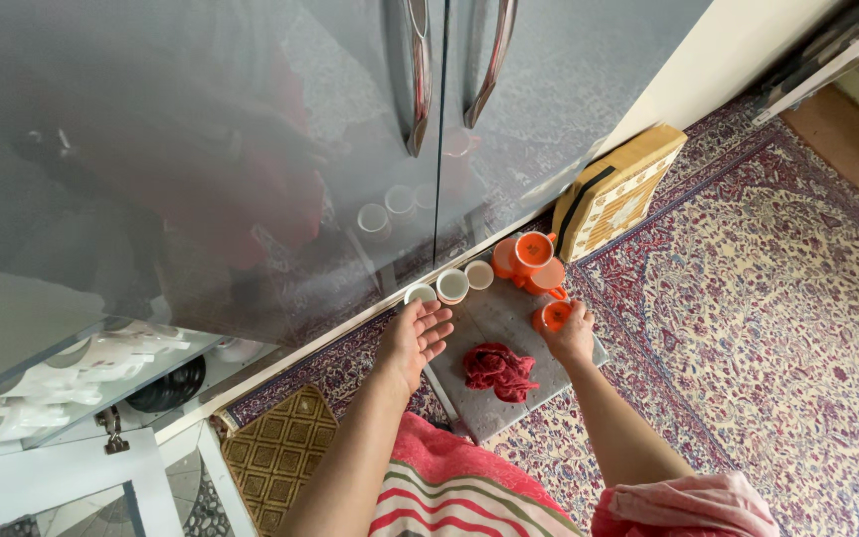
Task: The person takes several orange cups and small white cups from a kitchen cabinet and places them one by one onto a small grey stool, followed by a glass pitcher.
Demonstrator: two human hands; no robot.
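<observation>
Hands point(415, 333) over tray point(494, 313) — four orange cups point(534, 249), three white cups point(452, 285).

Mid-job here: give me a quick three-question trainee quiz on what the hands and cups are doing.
1. True or false: the right hand grips an orange cup.
2. What lies on the grey tray between the hands? A) red cloth B) spoon C) plate
3. Is the left hand open or closed?

Key: 1 true. 2 A, the red cloth. 3 open, palm up, beside the white cups.
</observation>
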